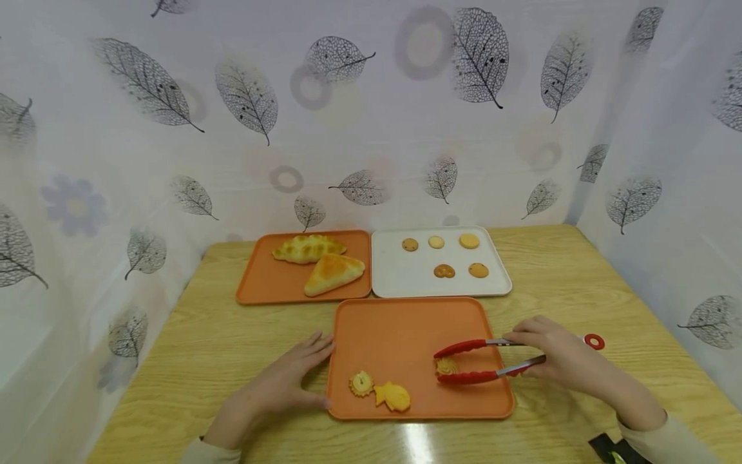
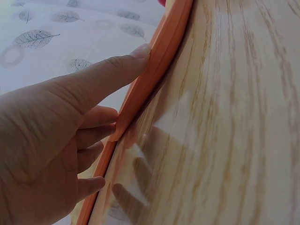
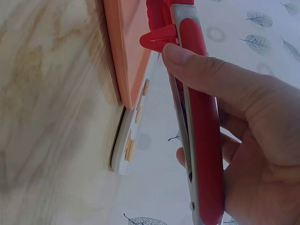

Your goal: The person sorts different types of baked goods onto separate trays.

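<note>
My right hand (image 1: 559,354) grips red-and-silver tongs (image 3: 204,126) by the handles, thumb along one side. In the head view the tongs' red tips lie either side of a round swirled cookie (image 1: 446,367) on the near orange tray (image 1: 406,328); whether they press it I cannot tell. My left hand (image 1: 284,380) rests at that tray's left edge, thumb and fingertips against the rim (image 2: 159,51) with fingers fairly straight. On the same tray, at the lower left, are a scalloped round cookie (image 1: 361,383) and a fish-shaped cookie (image 1: 393,396).
Behind on the left, another orange tray (image 1: 261,283) bears a braided bread (image 1: 307,249) and a triangular pastry (image 1: 335,274). Beside it a white tray (image 1: 400,280) carries several small cookies. A leaf-patterned curtain (image 1: 359,129) surrounds the wooden table (image 1: 278,322). A dark object (image 1: 614,448) lies by the right sleeve.
</note>
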{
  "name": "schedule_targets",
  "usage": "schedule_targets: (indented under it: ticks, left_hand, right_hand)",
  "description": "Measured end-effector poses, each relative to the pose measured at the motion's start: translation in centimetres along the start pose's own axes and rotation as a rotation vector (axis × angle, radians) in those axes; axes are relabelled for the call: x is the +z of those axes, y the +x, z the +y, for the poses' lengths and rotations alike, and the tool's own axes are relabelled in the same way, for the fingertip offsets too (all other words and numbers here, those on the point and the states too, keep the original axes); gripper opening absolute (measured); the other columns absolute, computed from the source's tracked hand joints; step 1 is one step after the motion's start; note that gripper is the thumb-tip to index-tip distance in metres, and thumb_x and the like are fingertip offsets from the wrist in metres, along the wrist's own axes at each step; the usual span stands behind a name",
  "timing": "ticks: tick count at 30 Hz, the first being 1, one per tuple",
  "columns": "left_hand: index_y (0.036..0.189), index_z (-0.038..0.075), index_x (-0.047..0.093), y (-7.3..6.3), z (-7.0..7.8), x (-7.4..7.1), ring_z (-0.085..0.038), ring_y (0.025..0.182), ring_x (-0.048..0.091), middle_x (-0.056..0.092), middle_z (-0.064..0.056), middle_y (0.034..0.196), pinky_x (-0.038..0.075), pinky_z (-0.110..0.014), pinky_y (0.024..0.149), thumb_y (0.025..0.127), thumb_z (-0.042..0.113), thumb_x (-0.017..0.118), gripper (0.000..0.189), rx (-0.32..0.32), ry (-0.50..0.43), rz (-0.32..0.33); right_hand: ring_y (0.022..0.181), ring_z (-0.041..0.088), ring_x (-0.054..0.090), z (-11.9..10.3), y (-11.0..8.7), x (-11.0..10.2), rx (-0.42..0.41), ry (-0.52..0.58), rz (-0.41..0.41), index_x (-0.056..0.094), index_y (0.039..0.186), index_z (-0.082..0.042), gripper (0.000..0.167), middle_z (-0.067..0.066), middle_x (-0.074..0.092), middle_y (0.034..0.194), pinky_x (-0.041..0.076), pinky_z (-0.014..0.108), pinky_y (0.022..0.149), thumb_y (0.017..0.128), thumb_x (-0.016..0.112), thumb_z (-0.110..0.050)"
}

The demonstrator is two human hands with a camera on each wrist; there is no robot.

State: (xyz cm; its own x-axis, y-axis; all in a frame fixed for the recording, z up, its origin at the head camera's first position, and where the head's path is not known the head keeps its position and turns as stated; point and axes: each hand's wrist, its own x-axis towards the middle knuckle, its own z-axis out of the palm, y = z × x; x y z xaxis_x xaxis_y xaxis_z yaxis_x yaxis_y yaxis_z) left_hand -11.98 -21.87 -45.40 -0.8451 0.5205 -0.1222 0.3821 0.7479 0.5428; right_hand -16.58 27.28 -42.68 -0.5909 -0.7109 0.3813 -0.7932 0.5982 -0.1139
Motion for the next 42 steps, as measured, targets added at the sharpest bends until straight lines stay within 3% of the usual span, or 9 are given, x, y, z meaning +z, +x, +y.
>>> schedule_targets:
  ticks: [21,35,42]
  left_hand:
    - [0.155,0.019,0.029,0.2,-0.2,0.2,-0.027,0.153,0.011,0.021,0.004,0.163,0.022,-0.059,0.118,0.073,0.065,0.071,0.102,-0.028,-0.015,-0.014]
    - [0.154,0.015,0.031,0.1,-0.3,0.2,-0.033,0.152,0.014,0.024,-0.001,0.163,0.022,-0.063,0.116,0.074,0.065,0.070,0.102,0.004,-0.003,0.005]
    - [0.154,0.015,0.030,0.1,-0.3,0.1,-0.033,0.152,0.013,0.023,-0.001,0.163,0.022,-0.063,0.116,0.074,0.065,0.070,0.102,-0.002,-0.006,0.003]
  right_hand:
    - [0.086,0.013,0.053,0.9,2.6,0.1,-0.066,0.000,0.045,0.074,0.105,-0.010,0.057,-0.005,0.065,0.095,0.050,0.030,0.067,0.051,0.094,-0.016]
    - [0.086,0.011,0.053,1.2,2.4,1.1,-0.020,0.048,0.002,0.075,0.104,-0.010,0.050,-0.005,0.065,0.096,0.050,0.028,0.067,0.057,0.092,-0.015]
    - [0.086,0.011,0.053,1.5,2.8,0.8,-0.026,0.028,0.029,0.075,0.104,-0.010,0.053,-0.005,0.066,0.096,0.050,0.029,0.068,0.056,0.093,-0.017]
